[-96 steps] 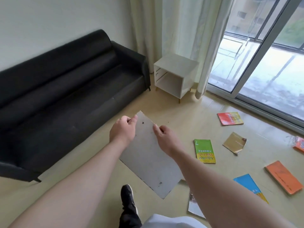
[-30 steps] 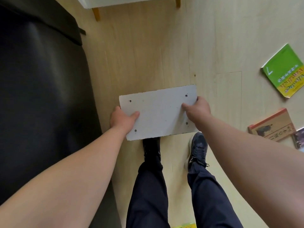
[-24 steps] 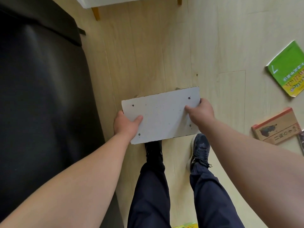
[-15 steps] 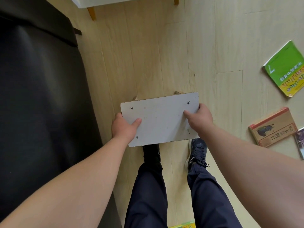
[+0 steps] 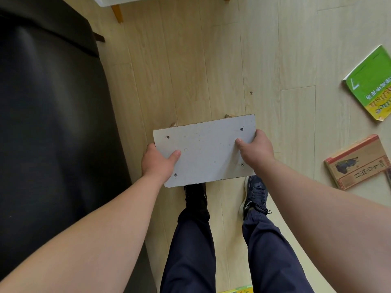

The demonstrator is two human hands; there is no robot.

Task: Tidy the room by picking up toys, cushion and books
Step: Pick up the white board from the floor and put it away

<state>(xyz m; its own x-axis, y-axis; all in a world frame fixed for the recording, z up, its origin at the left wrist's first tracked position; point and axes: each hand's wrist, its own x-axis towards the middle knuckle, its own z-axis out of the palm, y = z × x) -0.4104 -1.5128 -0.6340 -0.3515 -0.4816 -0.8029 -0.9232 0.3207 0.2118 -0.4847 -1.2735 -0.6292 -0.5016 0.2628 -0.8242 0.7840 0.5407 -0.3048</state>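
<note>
I hold a flat grey board [image 5: 206, 149] with small screw holes level above the wooden floor, in front of my feet. My left hand [image 5: 157, 162] grips its left edge, thumb on top. My right hand [image 5: 255, 148] grips its right edge the same way. Small wooden tips peek out from under the board's far edge. A green and yellow book [image 5: 372, 83] lies on the floor at the right. A tan book with a red border [image 5: 357, 164] lies below it. A sliver of a yellow-green book [image 5: 237, 290] shows at the bottom edge.
A black sofa [image 5: 48, 123] fills the left side, close to my left arm. The white side table [image 5: 131, 0] with wooden legs stands at the top edge. My two dark shoes [image 5: 255, 194] stand on the floor under the board.
Since 3.2 s ago I have moved beside the sofa and now look straight down. Over the last second the board has sunk slightly toward my feet; both hands keep their grip.
</note>
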